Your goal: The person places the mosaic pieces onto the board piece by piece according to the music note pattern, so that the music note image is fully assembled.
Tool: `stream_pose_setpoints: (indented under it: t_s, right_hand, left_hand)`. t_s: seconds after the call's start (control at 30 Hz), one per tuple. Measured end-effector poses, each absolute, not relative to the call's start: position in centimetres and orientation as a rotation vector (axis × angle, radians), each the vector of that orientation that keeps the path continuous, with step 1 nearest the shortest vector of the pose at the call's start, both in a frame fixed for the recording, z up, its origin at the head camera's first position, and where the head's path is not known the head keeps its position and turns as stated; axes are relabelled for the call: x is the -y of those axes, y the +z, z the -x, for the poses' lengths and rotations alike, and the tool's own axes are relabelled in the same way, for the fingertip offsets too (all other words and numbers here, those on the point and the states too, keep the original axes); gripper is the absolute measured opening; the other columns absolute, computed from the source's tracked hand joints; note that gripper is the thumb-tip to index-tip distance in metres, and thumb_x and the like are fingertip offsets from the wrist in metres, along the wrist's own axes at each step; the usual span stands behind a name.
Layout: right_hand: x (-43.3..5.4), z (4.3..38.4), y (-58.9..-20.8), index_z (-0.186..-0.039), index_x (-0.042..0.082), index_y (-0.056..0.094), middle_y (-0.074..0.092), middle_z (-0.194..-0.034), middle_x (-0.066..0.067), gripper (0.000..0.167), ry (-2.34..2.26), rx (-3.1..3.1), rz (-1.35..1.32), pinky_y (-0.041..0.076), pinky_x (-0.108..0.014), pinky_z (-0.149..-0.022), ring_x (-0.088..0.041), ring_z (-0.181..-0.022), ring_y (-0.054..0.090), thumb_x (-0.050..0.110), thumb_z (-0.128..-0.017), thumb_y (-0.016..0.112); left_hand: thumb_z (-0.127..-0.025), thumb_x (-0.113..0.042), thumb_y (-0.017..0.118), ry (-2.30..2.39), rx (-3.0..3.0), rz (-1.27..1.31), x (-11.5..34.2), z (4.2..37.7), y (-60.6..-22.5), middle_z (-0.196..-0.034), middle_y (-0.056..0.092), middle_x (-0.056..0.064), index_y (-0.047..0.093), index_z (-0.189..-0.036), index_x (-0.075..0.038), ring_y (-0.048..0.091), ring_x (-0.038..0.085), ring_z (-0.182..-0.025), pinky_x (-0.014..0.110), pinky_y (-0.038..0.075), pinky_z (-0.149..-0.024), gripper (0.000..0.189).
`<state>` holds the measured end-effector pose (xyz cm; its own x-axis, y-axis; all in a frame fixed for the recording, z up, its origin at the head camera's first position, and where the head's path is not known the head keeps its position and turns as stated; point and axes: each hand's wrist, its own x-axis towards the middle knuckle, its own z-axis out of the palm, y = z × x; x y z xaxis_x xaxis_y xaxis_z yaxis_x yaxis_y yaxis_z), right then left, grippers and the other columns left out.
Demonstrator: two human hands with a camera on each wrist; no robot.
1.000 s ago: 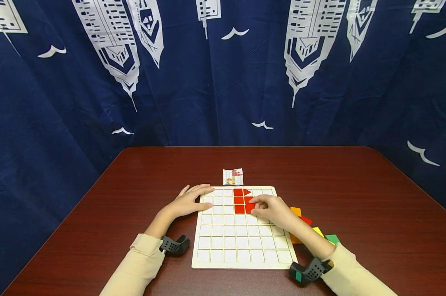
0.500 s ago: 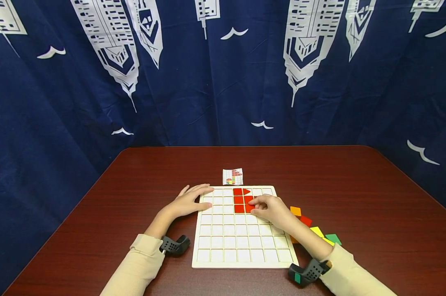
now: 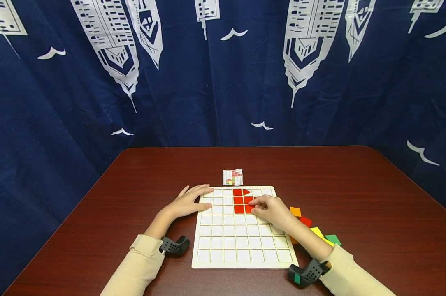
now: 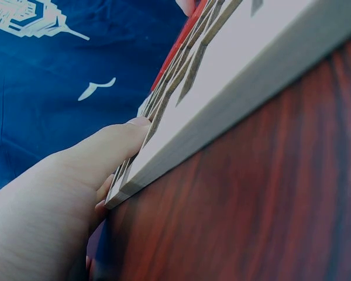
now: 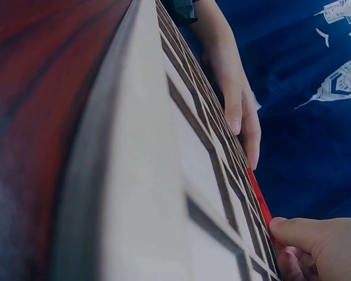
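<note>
A white gridded board (image 3: 223, 242) lies flat on the table. Red square tiles (image 3: 238, 200) fill two neighbouring columns near its far edge, with a red triangle tile (image 3: 246, 192) at the top right of the group. My right hand (image 3: 270, 209) pinches the lower right red tile (image 3: 248, 209) between thumb and fingertips, and partly covers it. In the right wrist view the thumb (image 5: 292, 231) meets the red edge just above the grid. My left hand (image 3: 191, 200) rests on the board's far left corner, fingers extended and thumb (image 4: 131, 137) on the grid.
Beyond the board lies a small printed card (image 3: 232, 177) with a coloured grid pattern. Loose orange (image 3: 295, 211), red (image 3: 306, 221), yellow (image 3: 317, 232) and green (image 3: 333, 239) tiles lie right of the board, partly behind my right forearm. A dark blue curtain (image 3: 223, 94) hangs behind the table.
</note>
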<state>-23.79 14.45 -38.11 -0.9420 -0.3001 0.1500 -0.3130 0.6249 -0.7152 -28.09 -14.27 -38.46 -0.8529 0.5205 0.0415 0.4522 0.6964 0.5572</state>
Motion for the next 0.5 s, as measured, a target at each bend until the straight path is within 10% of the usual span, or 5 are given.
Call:
stream_pose_setpoints:
  t_s: [0.5]
  right_hand:
    - [-14.75,23.76,-37.89,-0.097,0.008,0.068,0.062,-0.081,0.002,0.015,1.246,2.837,-0.548,0.045,-0.017,-0.062,-0.01,-0.069,0.052,0.013,-0.084,0.063]
  left_hand:
    - [-0.086,-0.046,0.056,0.881,-2.778,-0.812,14.24,28.12,-38.58,-0.15,0.027,0.001,0.04,-0.138,-0.021,0.021,0.022,-0.14,0.053,-0.005,-0.112,0.06]
